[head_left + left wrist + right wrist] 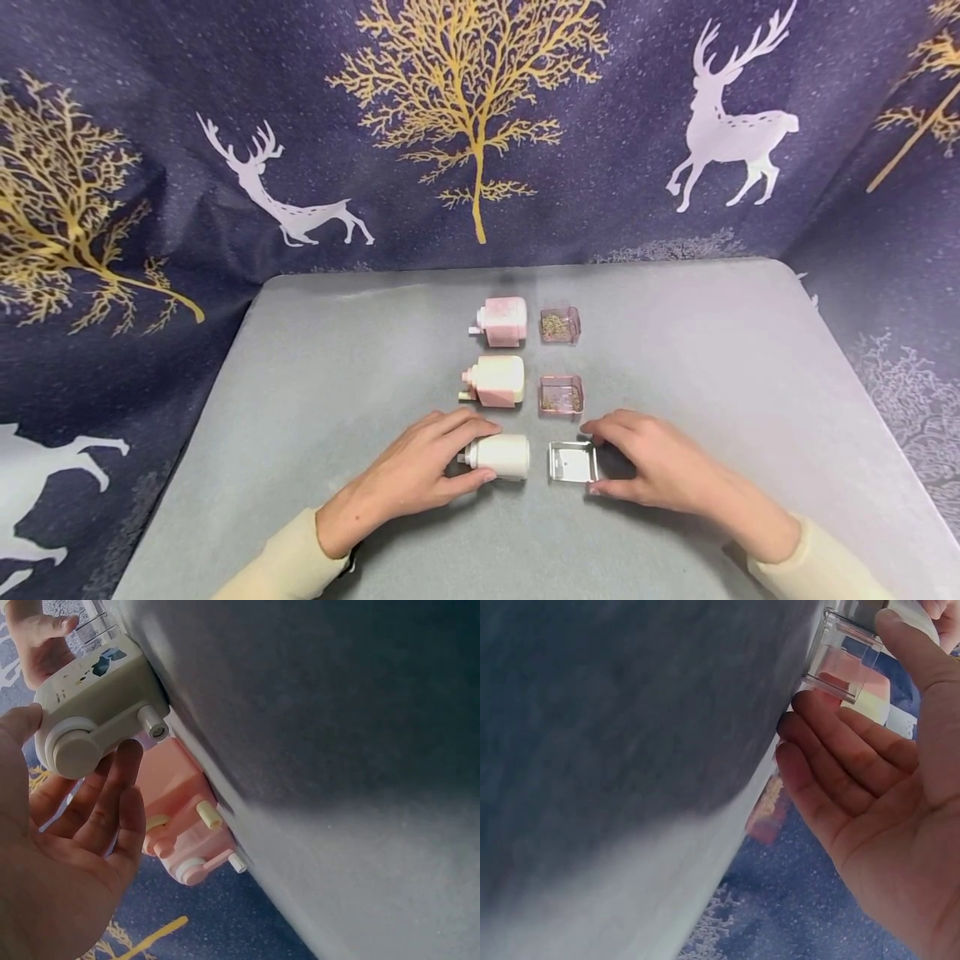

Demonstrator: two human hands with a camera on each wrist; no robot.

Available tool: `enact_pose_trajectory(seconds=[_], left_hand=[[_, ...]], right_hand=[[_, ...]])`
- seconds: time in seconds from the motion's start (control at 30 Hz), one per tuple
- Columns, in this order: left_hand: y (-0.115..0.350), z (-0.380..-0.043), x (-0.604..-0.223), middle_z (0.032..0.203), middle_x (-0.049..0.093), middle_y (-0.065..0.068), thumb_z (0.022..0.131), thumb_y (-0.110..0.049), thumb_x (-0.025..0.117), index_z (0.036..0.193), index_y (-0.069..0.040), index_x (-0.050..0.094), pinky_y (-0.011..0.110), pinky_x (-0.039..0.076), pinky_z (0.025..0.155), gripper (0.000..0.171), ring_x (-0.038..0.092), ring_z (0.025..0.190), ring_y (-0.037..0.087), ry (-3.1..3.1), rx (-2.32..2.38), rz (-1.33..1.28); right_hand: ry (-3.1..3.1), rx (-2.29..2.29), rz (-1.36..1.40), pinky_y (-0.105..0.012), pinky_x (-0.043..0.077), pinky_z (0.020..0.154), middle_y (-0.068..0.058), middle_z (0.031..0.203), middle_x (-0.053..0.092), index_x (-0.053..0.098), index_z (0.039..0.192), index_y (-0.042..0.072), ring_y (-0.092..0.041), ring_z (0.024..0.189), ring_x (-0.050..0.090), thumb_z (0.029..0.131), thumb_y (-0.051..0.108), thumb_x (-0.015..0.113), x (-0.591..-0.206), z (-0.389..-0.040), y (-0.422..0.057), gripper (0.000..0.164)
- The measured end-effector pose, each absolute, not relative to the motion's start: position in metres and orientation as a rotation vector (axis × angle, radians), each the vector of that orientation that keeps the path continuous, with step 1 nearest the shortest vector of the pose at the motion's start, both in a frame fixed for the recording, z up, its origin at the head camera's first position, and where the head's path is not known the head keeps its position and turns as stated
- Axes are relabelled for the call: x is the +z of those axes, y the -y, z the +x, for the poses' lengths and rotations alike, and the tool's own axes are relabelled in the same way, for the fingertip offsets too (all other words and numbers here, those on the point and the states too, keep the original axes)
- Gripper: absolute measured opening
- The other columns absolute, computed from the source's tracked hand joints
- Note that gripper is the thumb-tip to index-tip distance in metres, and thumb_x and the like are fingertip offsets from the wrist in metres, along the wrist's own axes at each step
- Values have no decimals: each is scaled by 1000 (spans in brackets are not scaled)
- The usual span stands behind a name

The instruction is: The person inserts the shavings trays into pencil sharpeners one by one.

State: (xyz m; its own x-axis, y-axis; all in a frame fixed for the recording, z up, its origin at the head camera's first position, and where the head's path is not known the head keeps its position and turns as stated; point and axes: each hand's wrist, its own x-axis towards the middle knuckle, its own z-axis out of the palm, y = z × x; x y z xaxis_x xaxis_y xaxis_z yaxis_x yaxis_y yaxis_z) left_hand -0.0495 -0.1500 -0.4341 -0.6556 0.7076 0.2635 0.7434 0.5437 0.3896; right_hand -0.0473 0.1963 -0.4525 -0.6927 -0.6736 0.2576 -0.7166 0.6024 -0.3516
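Observation:
A white hand-crank pencil sharpener (501, 456) lies on its side on the grey table. My left hand (431, 460) grips it between thumb and fingers; in the left wrist view its crank (124, 724) points toward the table. Right of it sits a clear shavings drawer (573, 462). My right hand (648, 458) is around the drawer's right end, thumb by its near corner and fingers near the far one. In the right wrist view the thumb tip overlaps the drawer (847, 656), while the fingers are loosely bent; firm contact cannot be made out.
Beyond lie a pink and cream sharpener (497, 382) and a pink sharpener (504, 322), both on their sides. Beside each stands a pinkish clear drawer (561, 395), the far drawer (573, 325) holding shavings. A dark patterned cloth (420, 200) hangs behind the table (337, 350).

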Motion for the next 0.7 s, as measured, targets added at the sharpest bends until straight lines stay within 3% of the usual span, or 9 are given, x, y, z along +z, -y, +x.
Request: enact_pose_trajectory(seconds=[0.23, 0.7], left_hand=[[150, -50, -435, 122, 51, -22, 92, -52, 60, 129, -28, 57, 29, 43, 93, 45, 49, 105, -2, 2722, -738, -1253], [150, -50, -435, 122, 49, -22, 92, -52, 60, 130, -29, 56, 30, 44, 94, 45, 48, 103, -3, 2741, -757, -1242]], right_hand=[[2693, 690, 1207, -33, 53, 75, 8, 98, 63, 67, 108, 11, -6, 89, 56, 69, 46, 83, -454, -48, -195, 55], [2710, 724, 1202, -31, 54, 75, 8, 95, 62, 67, 103, 12, -7, 86, 57, 70, 44, 83, -452, -48, -192, 49]])
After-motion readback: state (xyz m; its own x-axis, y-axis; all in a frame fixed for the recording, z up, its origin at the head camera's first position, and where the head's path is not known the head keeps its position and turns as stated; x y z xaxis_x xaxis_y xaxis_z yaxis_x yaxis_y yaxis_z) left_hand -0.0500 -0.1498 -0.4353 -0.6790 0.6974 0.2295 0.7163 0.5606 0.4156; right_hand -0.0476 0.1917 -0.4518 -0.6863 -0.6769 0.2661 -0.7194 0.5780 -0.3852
